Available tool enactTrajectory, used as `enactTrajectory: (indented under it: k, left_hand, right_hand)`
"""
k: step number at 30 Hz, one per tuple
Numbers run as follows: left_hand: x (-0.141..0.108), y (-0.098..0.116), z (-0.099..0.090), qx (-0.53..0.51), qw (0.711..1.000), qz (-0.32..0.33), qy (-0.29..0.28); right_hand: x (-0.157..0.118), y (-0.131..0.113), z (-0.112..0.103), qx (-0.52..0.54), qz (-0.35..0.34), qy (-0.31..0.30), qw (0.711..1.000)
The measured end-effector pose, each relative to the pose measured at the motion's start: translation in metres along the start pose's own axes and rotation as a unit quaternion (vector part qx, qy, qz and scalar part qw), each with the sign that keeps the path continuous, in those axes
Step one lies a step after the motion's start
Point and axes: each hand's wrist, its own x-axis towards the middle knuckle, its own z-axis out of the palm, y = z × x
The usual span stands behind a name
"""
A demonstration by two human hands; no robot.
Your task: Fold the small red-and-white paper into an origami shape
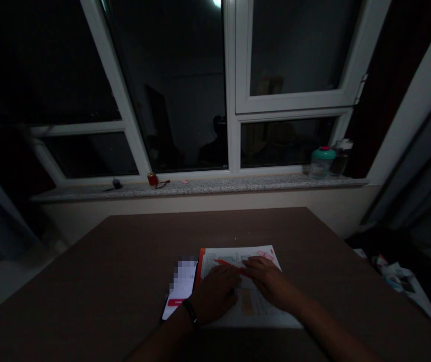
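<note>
A printed page with an orange left edge (260,311) lies on the brown table. Over its left part rests my left hand (217,292), fingers curled, with a dark band on the wrist; what it holds, if anything, is hidden. My right hand (268,279) lies over the page's right part with its fingers together, touching the right end of a red pen (223,263). The pen slants across the upper page between both hands. A lit phone (185,281) lies just left of the page, partly behind my left wrist. Pink marks show at the page's top right.
Beyond the table (143,236) runs a speckled windowsill (215,186). On it stand a teal-lidded bottle (321,163), a clear bottle (340,158), a small red object (152,179) and a small dark object (116,183). Papers (404,281) lie beyond the table's right edge.
</note>
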Motion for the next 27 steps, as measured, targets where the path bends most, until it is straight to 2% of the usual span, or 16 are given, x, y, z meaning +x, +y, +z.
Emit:
enactTrajectory:
  k: [4, 11, 22, 27]
  left_hand:
    - [0.001, 0.003, -0.002, -0.001, 1.0, -0.011, -0.004]
    - [0.003, 0.004, 0.001, 0.004, 1.0, -0.01, -0.004]
    - [0.01, 0.004, 0.01, 0.048, 0.999, -0.02, 0.014]
    - [0.007, 0.001, 0.012, 0.008, 0.999, -0.029, 0.044]
  right_hand:
    - [0.001, -0.006, -0.006, 0.005, -0.002, 0.008, 1.0]
    - [-0.001, -0.018, -0.013, 0.016, 0.002, -0.019, 1.0]
    - [0.002, -0.013, 0.002, -0.021, 0.0, -0.01, 1.0]
    - [0.003, -0.011, 0.005, 0.015, 0.017, 0.003, 1.0]
